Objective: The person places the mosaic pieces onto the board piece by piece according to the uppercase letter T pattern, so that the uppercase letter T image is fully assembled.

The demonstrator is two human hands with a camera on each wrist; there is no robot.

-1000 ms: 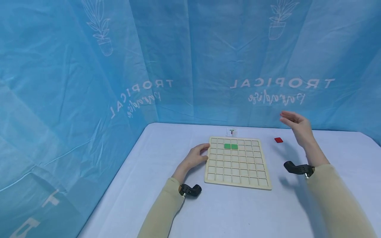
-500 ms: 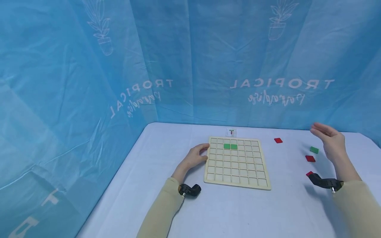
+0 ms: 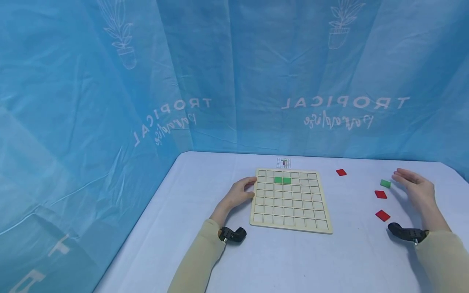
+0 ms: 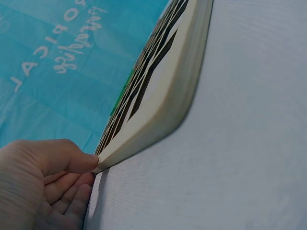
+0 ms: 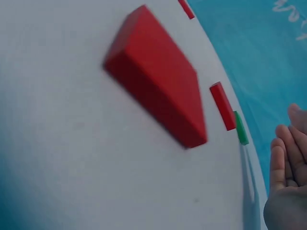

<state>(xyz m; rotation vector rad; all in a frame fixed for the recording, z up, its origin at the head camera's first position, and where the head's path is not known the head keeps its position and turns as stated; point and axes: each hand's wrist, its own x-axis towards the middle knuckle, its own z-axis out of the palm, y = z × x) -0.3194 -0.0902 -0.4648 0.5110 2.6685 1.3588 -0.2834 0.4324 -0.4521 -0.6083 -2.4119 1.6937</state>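
A pale wooden grid board (image 3: pixel 291 223) lies flat on the white table, with two green tiles (image 3: pixel 278 180) side by side in its second row. At the board's left edge is my left hand (image 3: pixel 238 194), thumb and fingertips touching the rim. The left wrist view shows the thumb (image 4: pixel 72 155) against that edge. My right hand (image 3: pixel 419 189) hovers at the right, holding nothing, close to a loose green tile (image 3: pixel 385 183). Two red tiles, one in the middle (image 3: pixel 380 194) and one nearer (image 3: pixel 382 215), lie left of that hand. The right wrist view shows its fingers (image 5: pixel 278 165) extended.
Another red tile (image 3: pixel 341 172) lies between the board and the right hand, toward the back. Behind the board is a small printed grid card (image 3: pixel 283 163). Blue printed curtains (image 3: pixel 264 81) rise behind and to the left of the table (image 3: pixel 271 260).
My right hand has moved right and then lower, toward the loose green tile. A green tile and two red tiles at the right have come into sight. The left hand stays at the board.
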